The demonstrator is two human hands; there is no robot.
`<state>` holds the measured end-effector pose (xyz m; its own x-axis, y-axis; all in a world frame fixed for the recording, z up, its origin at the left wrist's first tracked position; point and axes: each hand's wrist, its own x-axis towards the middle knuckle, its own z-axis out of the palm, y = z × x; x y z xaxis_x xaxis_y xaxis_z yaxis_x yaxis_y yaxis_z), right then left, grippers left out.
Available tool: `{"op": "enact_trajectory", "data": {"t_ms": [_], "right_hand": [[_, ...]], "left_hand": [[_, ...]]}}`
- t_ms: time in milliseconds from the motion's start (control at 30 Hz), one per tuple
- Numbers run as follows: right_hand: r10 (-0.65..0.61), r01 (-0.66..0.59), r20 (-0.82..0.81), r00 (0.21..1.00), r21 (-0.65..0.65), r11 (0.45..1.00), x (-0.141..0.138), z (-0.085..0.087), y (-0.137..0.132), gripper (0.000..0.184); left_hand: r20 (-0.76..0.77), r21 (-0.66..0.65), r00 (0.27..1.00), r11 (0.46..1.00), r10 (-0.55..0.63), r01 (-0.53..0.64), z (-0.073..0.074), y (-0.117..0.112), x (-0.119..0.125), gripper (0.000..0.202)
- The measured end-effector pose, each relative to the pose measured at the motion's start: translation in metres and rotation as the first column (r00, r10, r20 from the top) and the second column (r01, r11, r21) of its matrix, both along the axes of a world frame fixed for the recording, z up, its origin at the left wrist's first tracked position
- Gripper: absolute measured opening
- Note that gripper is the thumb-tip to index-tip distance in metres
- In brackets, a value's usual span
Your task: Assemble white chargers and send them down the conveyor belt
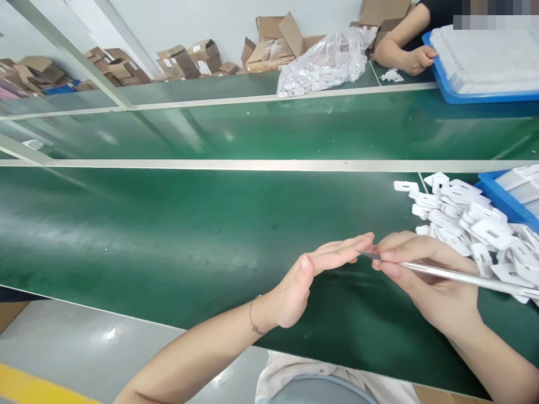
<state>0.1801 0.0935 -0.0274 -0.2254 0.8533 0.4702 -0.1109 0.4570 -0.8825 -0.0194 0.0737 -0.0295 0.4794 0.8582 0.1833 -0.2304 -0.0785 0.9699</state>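
My right hand point(425, 278) pinches a thin silver metal tool point(463, 276), a rod that runs off to the right, with its dark tip pointing left. My left hand point(314, 275) is held flat and edge-on, fingers straight and together, its fingertips touching the tool's tip. It holds nothing. Both hands hover over the green table point(177, 235). A heap of small white plastic pieces point(467, 219) lies just right of my right hand.
A blue tray point(503, 199) sits at the right edge behind the heap. Across the far green belt point(295, 126), another person's hand point(415, 59) rests by a second blue tray point(471, 96). A clear bag of white parts point(326, 62) and cardboard boxes point(269, 42) line the back.
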Motion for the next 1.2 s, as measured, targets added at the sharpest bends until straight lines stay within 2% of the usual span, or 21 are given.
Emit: {"op": "enact_trajectory", "data": {"t_ms": [200,467,633,700,767,867,967,1067,1200], "right_hand": [[-0.012,0.012,0.011,1.0,-0.024,1.0,0.001,-0.003,-0.001,0.019],[0.042,-0.042,-0.007,0.999,0.005,0.999,0.0,-0.003,0.003,0.026],[0.06,-0.061,-0.024,0.998,-0.023,0.998,0.001,-0.004,0.002,0.021],[0.063,-0.065,-0.036,0.997,-0.049,0.997,0.001,-0.005,0.002,0.018],[0.056,-0.06,-0.053,0.997,-0.075,0.995,0.003,-0.005,0.002,0.015],[0.079,-0.083,-0.05,0.996,-0.081,0.993,0.007,-0.007,0.005,0.016],[0.075,-0.077,-0.033,0.997,-0.073,0.994,0.011,-0.009,0.009,0.016],[0.012,-0.019,-0.07,0.997,-0.096,0.995,0.008,-0.009,0.012,0.009],[-0.071,0.041,-0.164,0.984,-0.178,0.983,0.001,-0.006,0.014,0.013]], "left_hand": [[-0.012,-0.005,1.0,1.0,-0.006,0.006,-0.001,0.0,-0.001,0.075],[0.006,-0.012,1.0,1.0,-0.017,0.017,0.0,0.0,0.0,0.076],[0.006,-0.021,0.999,0.999,-0.038,0.038,0.0,0.0,0.0,0.076],[0.042,-0.058,0.998,0.997,-0.045,0.048,0.001,0.001,0.0,0.077],[0.157,-0.151,0.986,0.985,-0.054,0.078,0.0,0.004,0.001,0.08],[0.414,-0.372,0.91,0.916,0.017,0.152,-0.003,0.012,0.0,0.078],[0.561,-0.51,0.815,0.836,0.145,0.202,-0.005,0.018,-0.001,0.068],[0.647,-0.515,0.746,0.811,0.156,0.278,-0.006,0.019,-0.002,0.059],[0.714,-0.484,0.687,0.803,0.134,0.347,-0.006,0.018,-0.002,0.06]]}}
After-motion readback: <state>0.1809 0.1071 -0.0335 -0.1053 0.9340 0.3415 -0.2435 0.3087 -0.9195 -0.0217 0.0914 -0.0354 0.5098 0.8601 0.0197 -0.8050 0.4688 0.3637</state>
